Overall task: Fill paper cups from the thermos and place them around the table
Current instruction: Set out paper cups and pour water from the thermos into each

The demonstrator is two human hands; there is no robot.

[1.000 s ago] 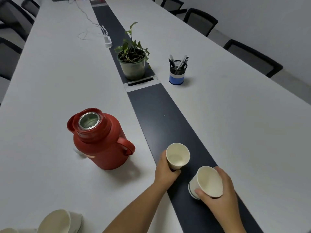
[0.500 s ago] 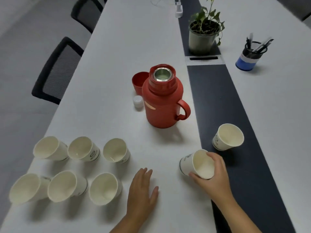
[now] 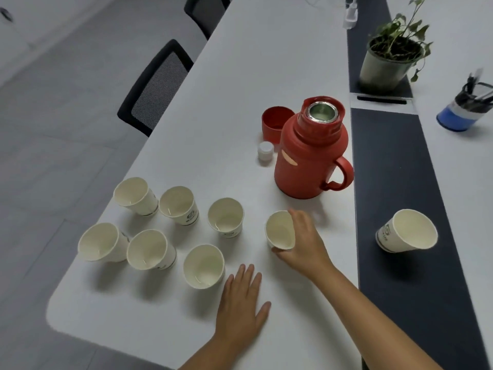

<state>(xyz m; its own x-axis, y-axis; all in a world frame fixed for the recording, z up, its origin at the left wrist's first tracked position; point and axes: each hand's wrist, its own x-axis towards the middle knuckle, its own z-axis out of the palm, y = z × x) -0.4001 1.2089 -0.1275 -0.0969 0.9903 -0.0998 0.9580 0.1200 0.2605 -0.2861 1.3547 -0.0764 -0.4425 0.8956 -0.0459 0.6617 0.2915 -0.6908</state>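
Six paper cups (image 3: 170, 225) stand bunched near the table's left edge (image 3: 88, 252), close enough together that bumping one could topple its neighbours; a few seem to hold a little liquid, though from here I cannot be sure how much. Just right of them the left hand (image 3: 241, 305) lies flat on the white top, fingers spread and holding nothing, and a careless sweep of it could catch the nearest cup. The right hand (image 3: 301, 241) grips a seventh cup (image 3: 280, 231) by its side, fingers curled round the thin wall; squeezing too hard could buckle it and slop whatever is inside. Behind it the red thermos (image 3: 310, 150) stands upright with its mouth open, its lid (image 3: 276, 122) and white stopper (image 3: 265, 154) beside it, so a knock from the reaching arm would spill it. Farthest right, a lone cup (image 3: 406, 231) sits on the dark centre strip (image 3: 386, 161).
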